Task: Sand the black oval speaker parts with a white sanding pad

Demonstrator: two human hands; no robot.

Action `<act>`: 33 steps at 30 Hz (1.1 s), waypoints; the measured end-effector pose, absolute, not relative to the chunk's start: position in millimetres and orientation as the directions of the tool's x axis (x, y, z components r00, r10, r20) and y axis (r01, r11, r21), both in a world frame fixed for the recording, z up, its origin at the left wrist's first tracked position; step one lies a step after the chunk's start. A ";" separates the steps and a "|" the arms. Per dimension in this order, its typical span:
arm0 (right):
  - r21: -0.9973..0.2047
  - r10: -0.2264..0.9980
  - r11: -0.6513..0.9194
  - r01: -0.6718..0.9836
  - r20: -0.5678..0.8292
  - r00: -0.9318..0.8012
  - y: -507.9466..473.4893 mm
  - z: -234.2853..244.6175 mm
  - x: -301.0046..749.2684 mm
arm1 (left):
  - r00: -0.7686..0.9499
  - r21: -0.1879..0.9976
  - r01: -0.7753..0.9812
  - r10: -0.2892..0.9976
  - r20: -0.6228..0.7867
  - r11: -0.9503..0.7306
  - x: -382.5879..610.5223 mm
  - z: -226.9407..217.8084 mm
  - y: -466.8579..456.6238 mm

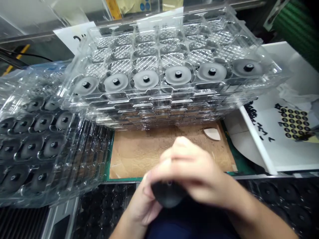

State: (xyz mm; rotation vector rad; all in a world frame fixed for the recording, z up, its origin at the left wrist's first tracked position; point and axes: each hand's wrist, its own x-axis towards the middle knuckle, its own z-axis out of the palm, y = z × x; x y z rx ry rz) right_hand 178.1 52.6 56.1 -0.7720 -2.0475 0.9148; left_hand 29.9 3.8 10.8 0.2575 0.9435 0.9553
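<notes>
Clenched around a black disc (168,195), the left grip (147,207) cups it from below while the right grip (193,169) curls over the top, both low in the head camera's view above dark blue clothing (179,225) (blur softens the fingers, so their exact placement is hard to read). The disc sits just in front of a worn cardboard sheet (171,156) laid on a green cutting mat (243,162), with a small white fan-shaped scrap (212,133) lying near the sheet's far edge. Behind the sheet rises a stack of clear plastic trays (161,108), its top tray showing a front row of six grey discs (146,79) with black hubs. A second, tilted stack of clear trays (84,159) at left holds black discs (53,146). At right, a white tray (274,149) carries black handwriting and a yellow sheet of small black rounds (294,122), with more black discs (281,196) below it.
</notes>
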 end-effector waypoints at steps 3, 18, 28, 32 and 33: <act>-0.927 0.930 0.236 0.293 0.128 -0.345 66.1 25.1 190.6 | 0.433 0.429 -0.601 0.726 -0.534 0.674 23.2 10.8 5.0; -0.900 0.997 0.039 0.434 0.009 -0.071 24.6 -73.6 186.0 | 0.389 0.546 -0.641 0.841 -0.376 0.540 14.2 7.9 6.6; -0.958 1.000 0.001 0.288 0.007 0.021 12.9 -26.2 196.6 | 0.252 0.936 0.166 0.931 0.264 -0.310 6.2 -8.5 11.4; -0.985 0.964 -0.165 0.055 -0.173 -0.202 14.6 3.0 193.2 | 0.332 0.897 0.249 0.902 0.275 -0.365 3.2 -10.9 10.9; -0.970 0.937 -0.241 -0.020 -0.227 -0.265 16.1 5.8 190.8 | 0.334 0.905 0.270 0.914 0.232 -0.328 2.6 -11.3 10.5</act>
